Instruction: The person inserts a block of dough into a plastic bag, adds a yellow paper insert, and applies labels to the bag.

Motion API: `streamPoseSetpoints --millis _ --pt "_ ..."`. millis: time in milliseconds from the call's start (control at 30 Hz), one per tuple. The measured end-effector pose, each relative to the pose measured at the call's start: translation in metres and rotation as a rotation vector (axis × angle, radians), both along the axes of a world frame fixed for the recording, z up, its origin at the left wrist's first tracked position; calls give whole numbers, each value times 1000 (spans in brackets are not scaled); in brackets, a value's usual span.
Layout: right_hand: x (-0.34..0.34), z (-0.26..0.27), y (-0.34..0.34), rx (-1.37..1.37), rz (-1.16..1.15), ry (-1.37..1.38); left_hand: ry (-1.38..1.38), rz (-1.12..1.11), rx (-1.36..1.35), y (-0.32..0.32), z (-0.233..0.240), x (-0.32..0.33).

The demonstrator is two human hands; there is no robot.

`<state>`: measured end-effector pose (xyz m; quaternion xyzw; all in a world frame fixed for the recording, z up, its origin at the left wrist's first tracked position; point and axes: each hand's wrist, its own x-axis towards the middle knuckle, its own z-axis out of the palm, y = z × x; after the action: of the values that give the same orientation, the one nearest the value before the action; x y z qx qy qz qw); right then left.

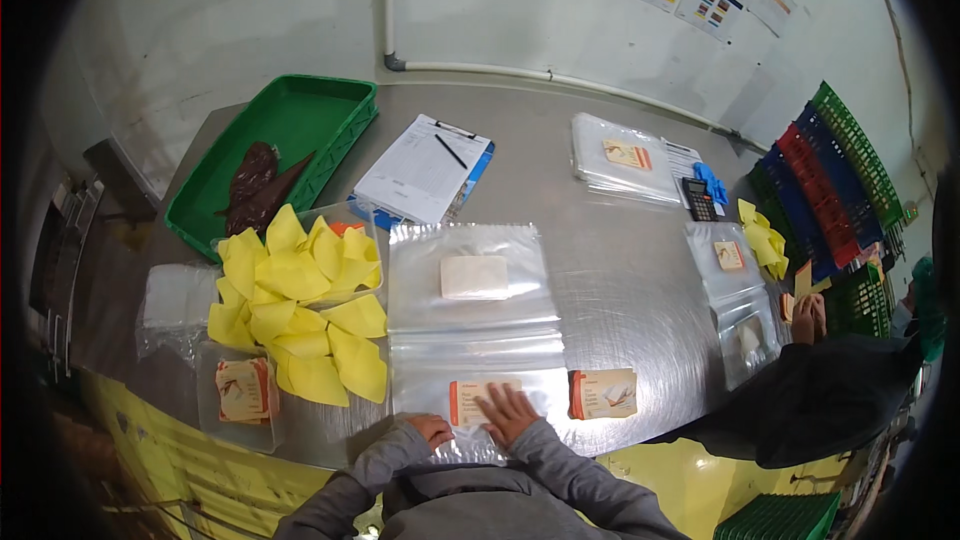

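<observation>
Before me two stacks of clear plastic bags (409,382) lie end to end on a steel table. My right hand (510,414) is flat with its fingers spread, covering part of a printed orange-and-cream card (463,403) on the near bags. My left hand (431,429) rests at the near-left part of these bags with its fingers bent together; whether it pinches the plastic cannot be seen. A pale blank card (474,277) sits on the far bags. To the right lies a stack of printed cards (604,394).
Folded yellow papers (300,330) heap up at left, beside a clear tub of cards (244,394). Behind stand a green crate (315,101) with brown piping bags (259,187) and a clipboard (420,169). Right are more bags (626,180), a calculator (699,200) and a co-worker's hands (810,319).
</observation>
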<state>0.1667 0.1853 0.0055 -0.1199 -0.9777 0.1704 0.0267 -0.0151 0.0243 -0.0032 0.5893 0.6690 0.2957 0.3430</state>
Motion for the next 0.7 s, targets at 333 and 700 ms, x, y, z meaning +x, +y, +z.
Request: streamPoseSetpoints --millis 333,700 --pt "86 16 106 -167 -530 157 155 739 453 138 54 -123" --pt "90 3 112 -203 -463 -53 474 336 376 107 -1 -15"
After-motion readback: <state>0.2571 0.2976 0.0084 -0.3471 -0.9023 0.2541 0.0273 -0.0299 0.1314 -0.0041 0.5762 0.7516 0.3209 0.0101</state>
